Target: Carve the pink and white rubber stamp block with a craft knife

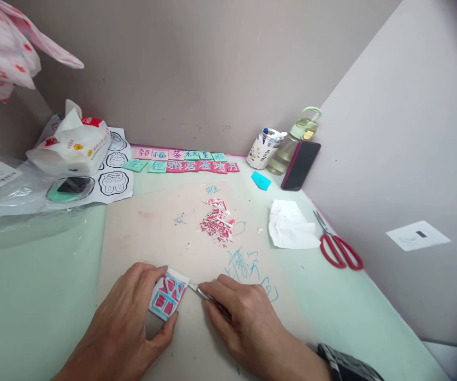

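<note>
My left hand (123, 317) grips a small carved rubber block (168, 296) between thumb and fingers, tilted a little off the board. Its face shows red raised shapes with blue lines and white cut-away parts. In my right hand (246, 315) is a slim craft knife (194, 287), held like a pen. The blade's tip meets or nearly meets the block's right edge; I cannot tell which. Most of the knife's handle is hidden by my fingers. Beyond the hands, red and white shavings (217, 223) lie heaped on the beige board (152, 211).
Carved character tiles (182, 166) line the back. On the right stand a pen cup (260, 151), a bottle (281, 159) and a leaning phone (302, 165), with a crumpled tissue (292, 225) and red-handled scissors (337, 246) nearer. A tissue pack (73, 145) rests on printed sheets at left.
</note>
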`<state>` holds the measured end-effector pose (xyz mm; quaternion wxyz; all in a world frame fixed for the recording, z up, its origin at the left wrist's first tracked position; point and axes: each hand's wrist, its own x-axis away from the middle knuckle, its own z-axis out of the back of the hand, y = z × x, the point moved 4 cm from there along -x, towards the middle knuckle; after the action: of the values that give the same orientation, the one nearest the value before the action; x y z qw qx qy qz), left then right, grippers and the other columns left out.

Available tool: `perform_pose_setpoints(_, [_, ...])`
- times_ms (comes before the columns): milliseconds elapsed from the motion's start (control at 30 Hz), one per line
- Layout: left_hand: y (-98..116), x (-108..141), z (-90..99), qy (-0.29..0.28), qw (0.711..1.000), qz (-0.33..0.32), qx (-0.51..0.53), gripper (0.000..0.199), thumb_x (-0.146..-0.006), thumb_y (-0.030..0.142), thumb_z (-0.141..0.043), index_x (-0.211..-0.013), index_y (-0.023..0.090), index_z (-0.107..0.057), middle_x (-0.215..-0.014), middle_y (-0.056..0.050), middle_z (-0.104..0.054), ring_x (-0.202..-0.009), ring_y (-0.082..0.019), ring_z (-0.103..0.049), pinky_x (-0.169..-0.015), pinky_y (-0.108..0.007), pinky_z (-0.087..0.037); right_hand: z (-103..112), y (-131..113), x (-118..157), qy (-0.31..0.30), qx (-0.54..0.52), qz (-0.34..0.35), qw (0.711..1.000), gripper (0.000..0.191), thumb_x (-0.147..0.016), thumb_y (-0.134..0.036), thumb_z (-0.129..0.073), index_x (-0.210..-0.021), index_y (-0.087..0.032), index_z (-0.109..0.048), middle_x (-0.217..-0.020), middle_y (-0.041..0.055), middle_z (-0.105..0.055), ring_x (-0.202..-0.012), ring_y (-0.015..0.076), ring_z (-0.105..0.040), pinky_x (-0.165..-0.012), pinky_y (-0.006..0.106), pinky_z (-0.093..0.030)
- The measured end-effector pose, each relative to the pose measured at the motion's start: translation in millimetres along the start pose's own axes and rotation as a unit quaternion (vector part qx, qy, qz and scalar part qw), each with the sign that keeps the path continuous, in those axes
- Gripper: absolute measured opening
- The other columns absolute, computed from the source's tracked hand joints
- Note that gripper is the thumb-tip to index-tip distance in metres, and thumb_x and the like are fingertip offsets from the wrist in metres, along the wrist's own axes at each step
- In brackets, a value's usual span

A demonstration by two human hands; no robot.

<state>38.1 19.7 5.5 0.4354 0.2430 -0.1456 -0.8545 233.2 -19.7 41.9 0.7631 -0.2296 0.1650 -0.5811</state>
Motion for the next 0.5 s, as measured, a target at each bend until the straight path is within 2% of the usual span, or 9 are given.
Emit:
perform_pose_setpoints(233, [-0.2, 0.3, 0.7, 0.009, 1.000, 0.000, 0.004, 0.031, -0.092, 0.028, -0.052, -0.122, 0.024, -0.049, -0.110, -0.005, -0.055, -0.100, -0.026, -0.061, -0.086, -0.041, -0.051, 0.2, 0.3, -1.0, 0.015, -0.013, -0.003, 1.000, 0.018, -0.097, -0.016, -0.053, -0.096, -0.021, -0.071, -0.078, 0.0017, -0.067, -0.061, 0.0141, -0.059, -0.056, 0.027, -0.033])
perform_pose_setpoints(500, [-2.2, 0.9, -0.7, 0.007, 1.000, 0.005, 0.010, 0.031, -0.092, 0.028, -0.052, -0.122, 0.024, -0.049, -0.111, -0.006, -0.054, -0.102, -0.027, -0.060, -0.090, -0.043, -0.051, -1.5, 0.5, -0.6, 0.027, -0.022, -0.010, 0.999, 0.022, -0.097, -0.016, -0.052, -0.100, -0.021, -0.073, -0.080, 0.0023, -0.070, -0.064, 0.0149, -0.063, -0.059, 0.027, -0.035])
